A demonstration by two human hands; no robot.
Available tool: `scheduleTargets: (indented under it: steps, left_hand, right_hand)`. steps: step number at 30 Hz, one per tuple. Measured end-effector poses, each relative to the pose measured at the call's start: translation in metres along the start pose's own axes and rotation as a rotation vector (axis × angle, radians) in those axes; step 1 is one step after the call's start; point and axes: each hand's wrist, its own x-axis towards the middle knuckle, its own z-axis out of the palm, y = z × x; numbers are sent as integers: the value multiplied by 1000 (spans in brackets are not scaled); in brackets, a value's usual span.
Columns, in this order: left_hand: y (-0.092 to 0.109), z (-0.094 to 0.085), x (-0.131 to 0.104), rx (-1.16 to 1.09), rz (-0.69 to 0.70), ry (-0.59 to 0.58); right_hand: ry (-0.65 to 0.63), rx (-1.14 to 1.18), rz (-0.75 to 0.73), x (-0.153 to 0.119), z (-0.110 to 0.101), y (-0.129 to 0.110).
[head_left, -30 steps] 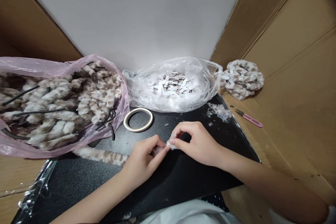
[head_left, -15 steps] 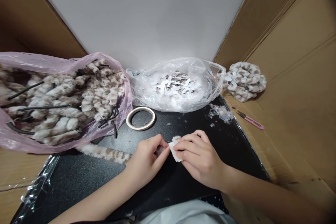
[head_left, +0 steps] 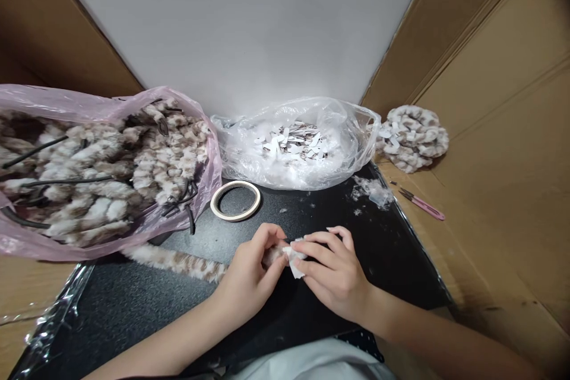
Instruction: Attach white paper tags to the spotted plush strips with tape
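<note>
A long fluffy white-and-brown strip runs from the pink bag into my left hand, whose fingers and thumb are closed round its end. My right hand pinches a small white tag against that furry end, its fingertips nearly meeting those of my left hand. Part of the tag and the fur is hidden under my right fingers. Just beyond my hands, a roll of cream tape lies flat on the black tabletop.
At the left, a pink plastic bag holds furry strips and dark cords. A clear bag with white tags stands at the back. Rightward are a furry bundle, pink snips and fluff scraps. Cardboard walls flank both sides.
The white tag has tilted and folded at the furry end, more of which shows between my hands. My right hand has shifted slightly left, and the whole view has moved a little.
</note>
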Motion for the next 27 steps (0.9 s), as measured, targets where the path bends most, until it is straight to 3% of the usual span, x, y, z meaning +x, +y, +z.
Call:
scheduleTargets:
  steps: [4,7,12,17,22,27]
  left_hand:
    - [0,-1,5,-263,-199,-75]
    - [-2,-3,8,-331,-270,-80]
    - [-9,-3,6,-181,-205,-4]
    - [-12,1,1,-76,-159,-38]
    - [-11,3,2,-133,-182,1]
    - [-8,2,5,-204,-244,-71]
  right_hand:
    - [50,-28,48,-4,10,0]
    - [53,-47,45,-4,12,-2]
    - [48,-58,27,-6,13,-2]
    - [50,-62,41,-10,17,-1]
    - [50,-49,62,-10,21,0]
    - [38,-24,71,-8,20,2]
